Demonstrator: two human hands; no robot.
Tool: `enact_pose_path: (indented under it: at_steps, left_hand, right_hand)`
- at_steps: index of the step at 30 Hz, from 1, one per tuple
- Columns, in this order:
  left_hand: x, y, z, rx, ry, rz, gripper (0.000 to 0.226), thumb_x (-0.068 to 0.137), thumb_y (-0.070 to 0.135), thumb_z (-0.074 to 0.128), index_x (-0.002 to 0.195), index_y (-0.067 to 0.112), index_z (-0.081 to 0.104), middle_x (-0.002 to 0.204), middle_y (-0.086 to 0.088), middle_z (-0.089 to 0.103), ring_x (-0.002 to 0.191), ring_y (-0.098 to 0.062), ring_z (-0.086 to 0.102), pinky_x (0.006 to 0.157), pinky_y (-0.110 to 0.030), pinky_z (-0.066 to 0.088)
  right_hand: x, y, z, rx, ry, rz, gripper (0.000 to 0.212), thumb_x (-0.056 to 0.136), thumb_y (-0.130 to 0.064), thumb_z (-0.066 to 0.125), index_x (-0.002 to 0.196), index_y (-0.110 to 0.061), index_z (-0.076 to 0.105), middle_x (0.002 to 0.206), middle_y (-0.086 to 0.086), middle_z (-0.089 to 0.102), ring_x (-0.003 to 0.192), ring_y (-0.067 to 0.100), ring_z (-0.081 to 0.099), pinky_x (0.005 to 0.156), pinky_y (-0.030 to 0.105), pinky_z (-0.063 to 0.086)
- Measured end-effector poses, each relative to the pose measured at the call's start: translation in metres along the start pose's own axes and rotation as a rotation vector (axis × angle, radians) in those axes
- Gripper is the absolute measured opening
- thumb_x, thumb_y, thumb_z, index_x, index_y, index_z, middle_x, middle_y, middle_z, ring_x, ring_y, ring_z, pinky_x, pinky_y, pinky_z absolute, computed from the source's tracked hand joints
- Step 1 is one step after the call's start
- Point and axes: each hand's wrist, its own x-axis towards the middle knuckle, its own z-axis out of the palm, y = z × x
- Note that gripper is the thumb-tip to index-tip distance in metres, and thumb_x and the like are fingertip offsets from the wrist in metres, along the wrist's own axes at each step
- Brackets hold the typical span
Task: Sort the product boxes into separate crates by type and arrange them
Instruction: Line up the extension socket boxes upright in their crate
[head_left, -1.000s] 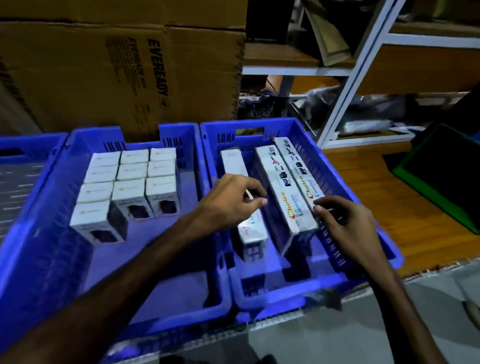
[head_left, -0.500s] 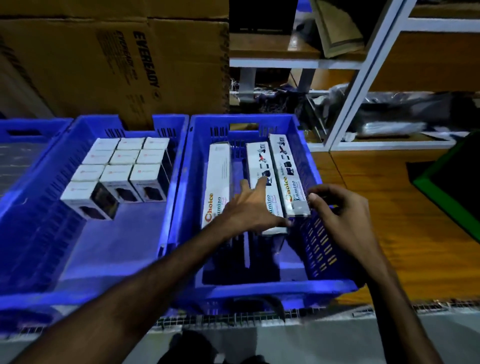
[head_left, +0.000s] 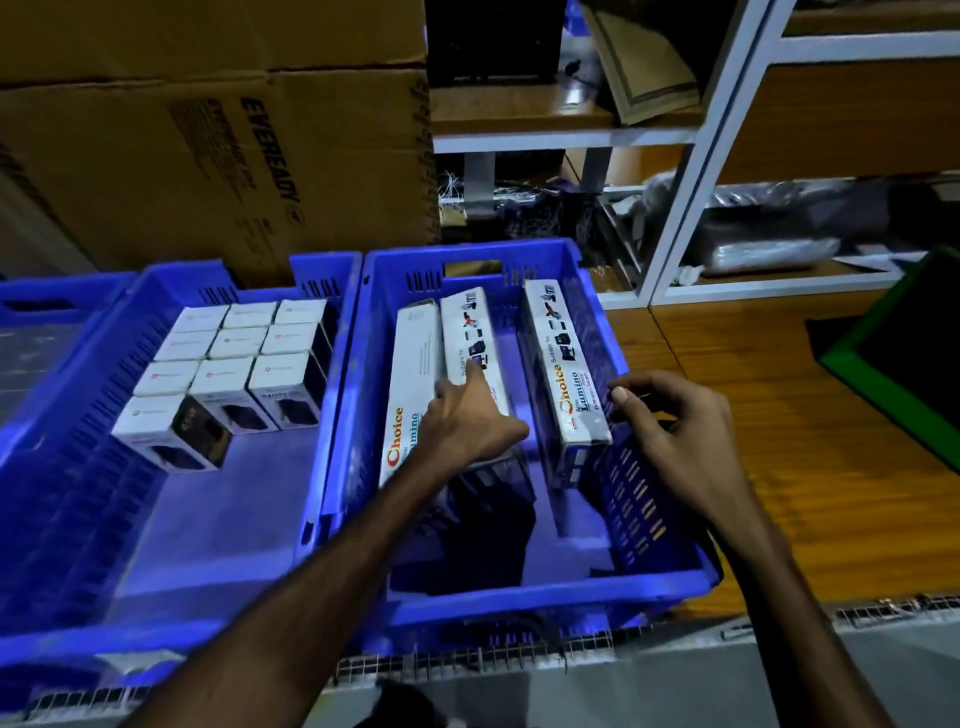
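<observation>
Setting: stockroom or warehouse storage area. Evidence: large corrugated carton printed "EVEREADY", stacked against the back; white metal shelving with wooden boards, holding wrapped bundles and loose goods; 2 blue perforated plastic crates side by side on a wire-mesh surface, one with small white retail boxes in rows, one with long "Choice Lumino" boxes. Wood-grain floor on the right.

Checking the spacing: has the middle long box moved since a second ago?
Yes. The middle box now lies against the left box, away from the right box by the crate wall, opening a gap.
</observation>
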Motion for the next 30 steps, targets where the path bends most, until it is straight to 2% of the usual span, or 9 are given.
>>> enact_pose_path:
  at_steps: [3, 7, 10, 11, 14, 19, 24, 28, 30]
  left_hand:
    - [-0.001, 0.000, -0.002, 0.019, 0.060, 0.025, 0.103, 0.076, 0.039, 0.071, 0.161, 0.023, 0.014, 0.149, -0.023, 0.036, 0.124, -0.046, 0.052, 0.080, -0.041, 0.040]
    - [0.003, 0.011, -0.001, 0.010, 0.090, 0.025, 0.089, 0.078, 0.037, 0.068, 0.155, 0.014, 0.028, 0.144, -0.023, 0.041, 0.123, -0.046, 0.054, 0.084, -0.043, 0.046]
    - [0.008, 0.023, 0.004, 0.001, 0.100, 0.037, 0.075, 0.080, 0.036, 0.069, 0.146, 0.012, 0.042, 0.141, -0.018, 0.045, 0.123, -0.042, 0.055, 0.084, -0.042, 0.047]
    - [0.010, 0.026, 0.007, 0.001, 0.105, 0.034, 0.076, 0.081, 0.039, 0.070, 0.146, 0.012, 0.042, 0.143, -0.017, 0.044, 0.123, -0.041, 0.056, 0.085, -0.043, 0.049]
    - [0.015, 0.030, 0.021, -0.019, 0.108, 0.058, 0.086, 0.082, 0.051, 0.072, 0.152, 0.014, 0.037, 0.148, -0.017, 0.038, 0.123, -0.046, 0.056, 0.093, -0.050, 0.053]
    - [0.030, 0.025, 0.039, -0.205, 0.116, 0.120, 0.093, 0.084, 0.061, 0.073, 0.158, 0.022, 0.031, 0.155, -0.013, 0.036, 0.137, -0.045, 0.046, 0.107, -0.051, 0.042]
    - [0.047, 0.012, 0.045, -0.317, 0.054, 0.131, 0.108, 0.082, 0.066, 0.073, 0.165, 0.031, 0.014, 0.171, -0.011, 0.018, 0.156, -0.033, 0.024, 0.121, -0.046, 0.030]
    - [0.047, 0.012, 0.047, -0.325, 0.016, 0.135, 0.109, 0.083, 0.067, 0.072, 0.165, 0.036, 0.007, 0.174, -0.008, 0.005, 0.159, -0.028, 0.013, 0.122, -0.048, 0.024]
    - [0.046, 0.010, 0.046, -0.337, 0.001, 0.140, 0.110, 0.082, 0.069, 0.071, 0.165, 0.038, 0.006, 0.174, -0.007, 0.002, 0.160, -0.027, 0.011, 0.123, -0.048, 0.023]
  right_hand:
    - [0.001, 0.004, 0.004, 0.001, 0.055, -0.011, 0.009, 0.098, -0.017, 0.068, 0.104, -0.020, 0.074, 0.093, -0.010, 0.075, 0.083, 0.003, 0.071, 0.064, 0.013, 0.054]
    - [0.001, 0.007, 0.008, -0.139, 0.155, -0.100, 0.013, 0.096, -0.013, 0.069, 0.108, -0.015, 0.073, 0.106, -0.002, 0.070, 0.096, 0.011, 0.065, 0.076, 0.024, 0.055]
    - [0.002, 0.017, 0.008, -0.247, 0.103, -0.002, 0.034, 0.097, -0.020, 0.067, 0.131, -0.016, 0.066, 0.127, 0.001, 0.066, 0.115, 0.017, 0.061, 0.096, 0.040, 0.054]
    - [0.002, 0.019, 0.008, -0.251, 0.053, 0.062, 0.041, 0.097, -0.022, 0.067, 0.138, -0.017, 0.061, 0.131, -0.001, 0.065, 0.118, 0.017, 0.061, 0.098, 0.039, 0.053]
    - [-0.001, 0.017, 0.008, -0.128, -0.064, 0.228, 0.049, 0.099, -0.024, 0.066, 0.147, -0.020, 0.053, 0.121, -0.006, 0.066, 0.102, 0.015, 0.066, 0.083, 0.024, 0.051]
    - [-0.003, 0.015, 0.006, -0.076, -0.080, 0.231, 0.046, 0.102, -0.023, 0.062, 0.147, -0.023, 0.053, 0.119, -0.013, 0.061, 0.099, 0.015, 0.070, 0.086, 0.032, 0.058]
    - [-0.002, 0.015, 0.004, -0.105, -0.127, 0.238, 0.046, 0.104, -0.024, 0.058, 0.149, -0.023, 0.051, 0.122, -0.016, 0.059, 0.089, 0.002, 0.067, 0.069, 0.009, 0.050]
    - [-0.001, 0.016, 0.002, -0.118, -0.163, 0.235, 0.048, 0.105, -0.023, 0.055, 0.152, -0.022, 0.047, 0.122, -0.018, 0.054, 0.087, 0.000, 0.067, 0.065, 0.010, 0.052]
    - [-0.002, 0.015, 0.002, -0.114, -0.165, 0.235, 0.048, 0.105, -0.022, 0.056, 0.152, -0.019, 0.046, 0.123, -0.019, 0.053, 0.087, -0.002, 0.064, 0.068, 0.015, 0.055]
